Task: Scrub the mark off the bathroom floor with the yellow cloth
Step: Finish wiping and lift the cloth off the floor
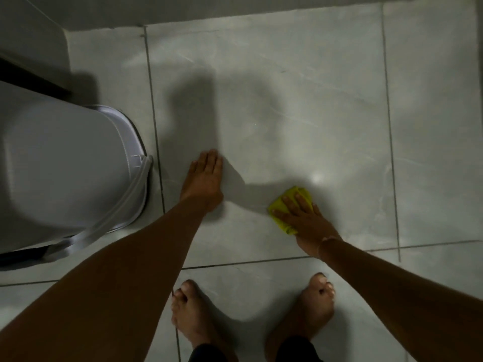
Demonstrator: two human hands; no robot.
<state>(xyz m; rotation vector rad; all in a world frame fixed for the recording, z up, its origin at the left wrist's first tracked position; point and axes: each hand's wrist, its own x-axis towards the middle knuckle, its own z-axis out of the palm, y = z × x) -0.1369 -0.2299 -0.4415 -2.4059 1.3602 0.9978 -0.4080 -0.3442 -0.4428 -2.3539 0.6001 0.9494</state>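
A crumpled yellow cloth [281, 209] lies on the pale grey tiled floor [300, 113], right of centre. My right hand [304, 220] presses flat on top of it, fingers spread over the cloth. My left hand [205, 178] rests palm-down on the bare tile to the left, fingers together, holding nothing. No mark on the floor is visible; the spot under the cloth is hidden.
A white toilet [70, 173] with its lid down fills the left side, close to my left arm. My two bare feet [193, 317] stand at the bottom, either side of centre. A grey wall base [287, 9] runs along the top. Dark grout lines cross the tiles.
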